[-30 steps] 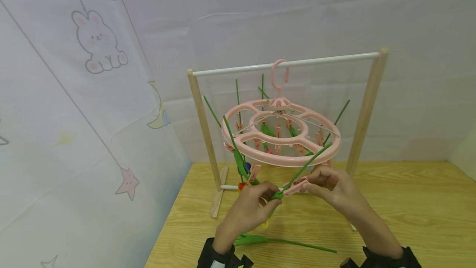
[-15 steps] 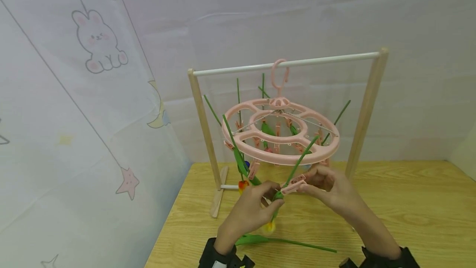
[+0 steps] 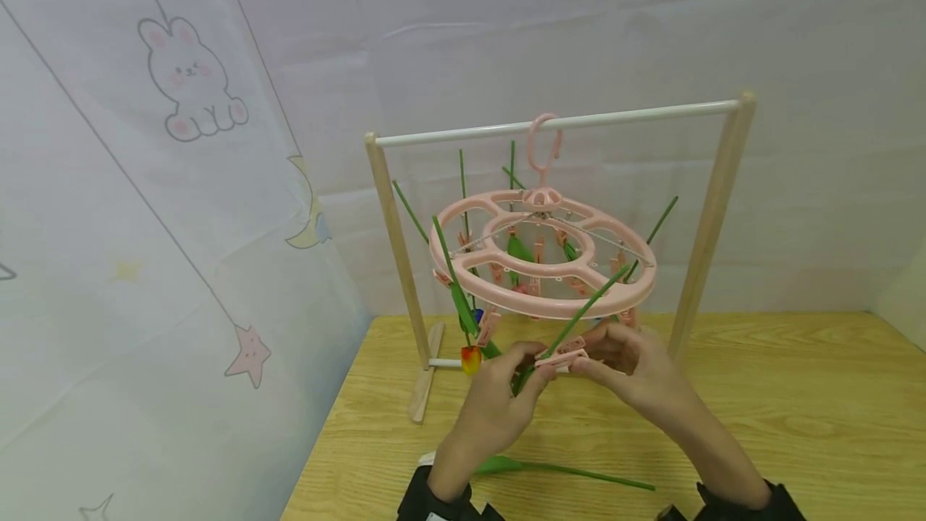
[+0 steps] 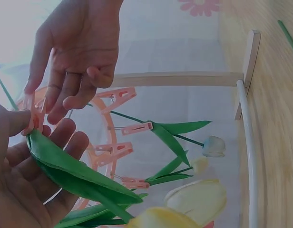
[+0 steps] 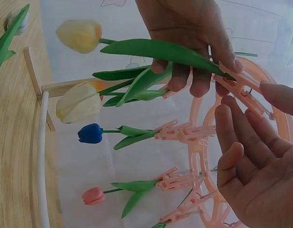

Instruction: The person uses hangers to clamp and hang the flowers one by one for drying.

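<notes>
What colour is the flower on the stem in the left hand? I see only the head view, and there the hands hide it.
Observer: Yellow. The right wrist view shows a yellow tulip on the stem that the left hand holds.
Operator: Does the stem reach the clip?
Observer: In that view the tip of its leaf touches the pink clip, which the right hand pinches. Whether the clip grips it, I cannot tell.
Operator: Which flowers hang nearest?
Observer: A cream tulip, a blue tulip and a pink tulip; the last two are each held in a clip.
</notes>
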Tool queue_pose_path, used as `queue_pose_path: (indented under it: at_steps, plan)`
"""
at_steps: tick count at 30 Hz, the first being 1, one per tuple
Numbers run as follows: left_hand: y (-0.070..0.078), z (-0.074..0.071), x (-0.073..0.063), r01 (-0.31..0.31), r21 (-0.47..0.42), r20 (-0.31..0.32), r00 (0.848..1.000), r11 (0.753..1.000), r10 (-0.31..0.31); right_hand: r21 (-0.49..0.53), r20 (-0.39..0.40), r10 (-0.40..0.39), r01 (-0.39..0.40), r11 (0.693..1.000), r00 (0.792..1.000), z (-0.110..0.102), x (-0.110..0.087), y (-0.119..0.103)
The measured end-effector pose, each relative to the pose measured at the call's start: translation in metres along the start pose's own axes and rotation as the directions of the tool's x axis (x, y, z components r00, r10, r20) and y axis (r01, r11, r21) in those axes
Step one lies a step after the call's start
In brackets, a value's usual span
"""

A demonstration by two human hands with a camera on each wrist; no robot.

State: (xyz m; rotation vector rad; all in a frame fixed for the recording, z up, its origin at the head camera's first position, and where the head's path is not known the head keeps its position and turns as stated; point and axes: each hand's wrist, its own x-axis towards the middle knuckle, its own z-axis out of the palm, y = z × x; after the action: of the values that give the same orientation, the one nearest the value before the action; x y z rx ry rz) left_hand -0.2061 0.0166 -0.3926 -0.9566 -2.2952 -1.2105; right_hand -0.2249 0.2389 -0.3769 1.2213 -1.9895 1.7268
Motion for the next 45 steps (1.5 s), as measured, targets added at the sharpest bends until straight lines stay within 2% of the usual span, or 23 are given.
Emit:
queue_pose_path:
  at_steps: [3, 6, 8, 10, 12, 14, 16, 18, 20, 22, 24, 29, 35, 38, 42, 45]
  plan:
    - [0.001, -0.001, 0.0, -0.011, -0.001, -0.029, 1.0, 1.0, 0.01, -0.027, 0.002, 0.002, -0.002, 1.0, 1.0, 0.0, 0.0, 0.001]
    - [0.002, -0.002, 0.0, -0.011, 0.0, -0.03, 0.999, 1.0, 0.011, -0.104, -0.016, 0.065, -0.067, 0.992, 0.998, -0.003, -0.002, -0.001]
    - [0.003, -0.004, 0.001, 0.0, -0.004, -0.025, 1.0, 1.0, 0.0, -0.123, -0.046, 0.101, -0.106, 0.987, 0.994, -0.01, -0.003, -0.003]
    - [0.003, -0.006, 0.0, 0.013, -0.008, -0.018, 1.0, 1.0, -0.014, -0.115, -0.116, 0.156, -0.17, 0.979, 0.981, -0.019, -0.006, -0.005]
    - [0.003, -0.009, 0.0, 0.027, -0.009, -0.014, 1.0, 1.0, -0.027, -0.088, -0.219, 0.209, -0.233, 0.968, 0.953, -0.029, -0.008, -0.007]
    - [0.004, -0.013, 0.0, 0.033, -0.009, -0.011, 0.999, 0.999, -0.033, -0.129, -0.344, 0.253, -0.313, 0.941, 0.904, -0.037, -0.01, -0.007]
    - [0.005, -0.016, 0.0, 0.038, -0.017, -0.006, 0.999, 0.999, -0.038, -0.198, -0.44, 0.273, -0.389, 0.9, 0.856, -0.043, -0.011, -0.005]
    - [0.006, -0.019, 0.0, 0.04, -0.03, -0.003, 0.999, 0.999, -0.04, -0.267, -0.466, 0.275, -0.43, 0.863, 0.841, -0.046, -0.01, -0.002]
    - [0.006, -0.022, -0.001, 0.04, -0.038, 0.0, 0.999, 0.998, -0.04, -0.284, -0.437, 0.292, -0.438, 0.853, 0.851, -0.046, -0.008, 0.002]
    - [0.005, -0.024, -0.001, 0.039, -0.047, 0.002, 0.999, 0.998, -0.039, -0.255, -0.382, 0.314, -0.426, 0.868, 0.869, -0.044, -0.006, 0.005]
    - [0.004, -0.027, -0.002, 0.043, -0.055, -0.002, 0.999, 0.998, -0.043, -0.199, -0.346, 0.334, -0.416, 0.887, 0.877, -0.04, -0.005, 0.007]
    - [0.002, -0.033, -0.004, 0.053, -0.056, -0.027, 0.998, 0.997, -0.055, -0.108, -0.348, 0.306, -0.362, 0.926, 0.886, -0.031, -0.003, 0.009]
    - [0.0, -0.038, -0.004, 0.057, -0.027, -0.046, 0.997, 0.998, -0.059, -0.04, -0.354, 0.302, -0.337, 0.941, 0.885, -0.028, -0.003, 0.008]
    - [-0.001, -0.04, -0.004, 0.056, -0.021, -0.052, 0.997, 0.998, -0.057, -0.016, -0.327, 0.303, -0.326, 0.945, 0.895, -0.028, -0.003, 0.006]
    - [-0.007, -0.043, -0.005, 0.043, -0.024, -0.069, 0.997, 0.999, -0.045, -0.066, -0.265, 0.325, -0.353, 0.933, 0.908, -0.03, -0.003, 0.001]
    - [-0.011, -0.046, -0.006, 0.032, -0.026, -0.084, 0.996, 0.999, -0.034, -0.092, -0.226, 0.376, -0.403, 0.91, 0.899, -0.032, -0.004, -0.005]
